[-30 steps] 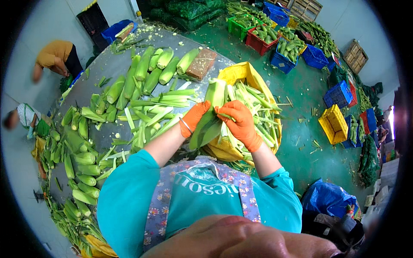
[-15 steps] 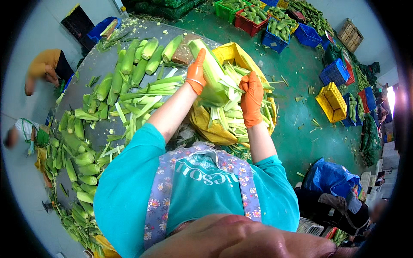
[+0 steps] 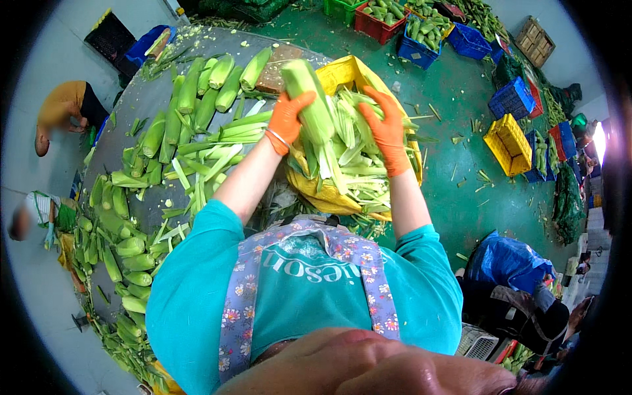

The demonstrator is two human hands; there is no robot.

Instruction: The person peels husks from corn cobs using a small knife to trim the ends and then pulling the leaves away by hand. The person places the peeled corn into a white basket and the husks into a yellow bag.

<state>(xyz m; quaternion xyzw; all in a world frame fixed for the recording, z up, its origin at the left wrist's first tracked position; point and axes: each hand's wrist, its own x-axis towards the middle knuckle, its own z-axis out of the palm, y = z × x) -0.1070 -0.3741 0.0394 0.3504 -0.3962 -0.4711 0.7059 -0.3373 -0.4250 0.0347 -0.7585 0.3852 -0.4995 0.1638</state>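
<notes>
My left hand (image 3: 290, 121), in an orange glove, is closed round an ear of corn (image 3: 308, 99) in pale green husk. The ear stands tilted, its thick end away from me, loose leaves trailing near its lower end. To its right, my right hand (image 3: 387, 131), gloved alike, has its fingers apart and holds nothing that I can see. Beneath both hands a yellow sack (image 3: 340, 71) gapes wide, full of stripped corn husks (image 3: 359, 161). Left of the sack, more cut husk leaves (image 3: 247, 131) lie on the grey table (image 3: 158, 92).
Several ears of corn (image 3: 189, 95) cover the table's left side, near a brown block (image 3: 279, 64). Crates stand on the green floor, among them a yellow crate (image 3: 508, 146) and a red crate (image 3: 378, 25). Other people are at left and lower right.
My right hand has opened from a pinch at the husk and moved away from the ear. My left hand has shifted slightly lower in view, still holding the corn, which is now more upright.
</notes>
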